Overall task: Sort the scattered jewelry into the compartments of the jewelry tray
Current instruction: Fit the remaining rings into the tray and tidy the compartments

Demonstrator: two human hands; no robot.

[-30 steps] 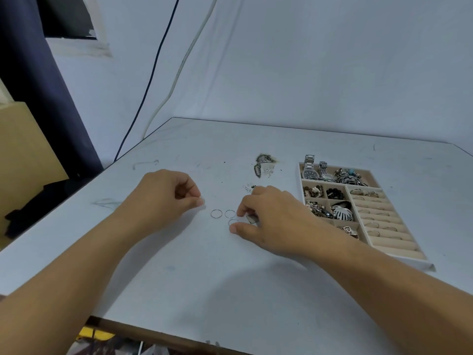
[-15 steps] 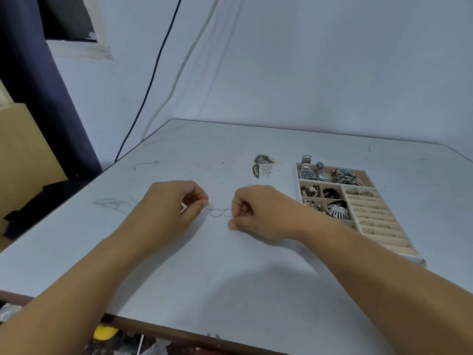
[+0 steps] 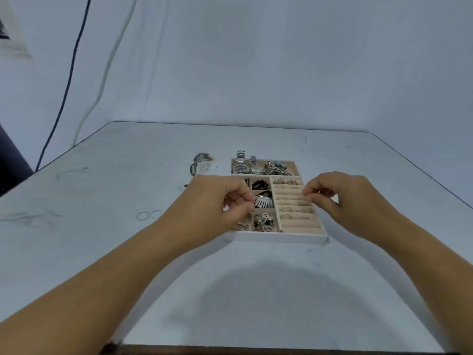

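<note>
Directly beneath both pinched hands, left (image 3: 217, 201), right (image 3: 340, 196), jewelry tray (image 3: 281, 237)

You see a beige-lined, white-rimmed jewelry tray (image 3: 279, 237) on your scuffed pale grey surface (image 3: 102, 201), holding a black-and-white striped piece (image 3: 263, 202) and a silver steel watch (image 3: 240, 165).

No legible text, label, brand, number or sign was observed anywhere in the view. The watch (image 3: 240, 168) in the far compartment of the jewelry tray (image 3: 279, 237) showed a dark dial, but any markings on it were too small and blurred to read.
</note>
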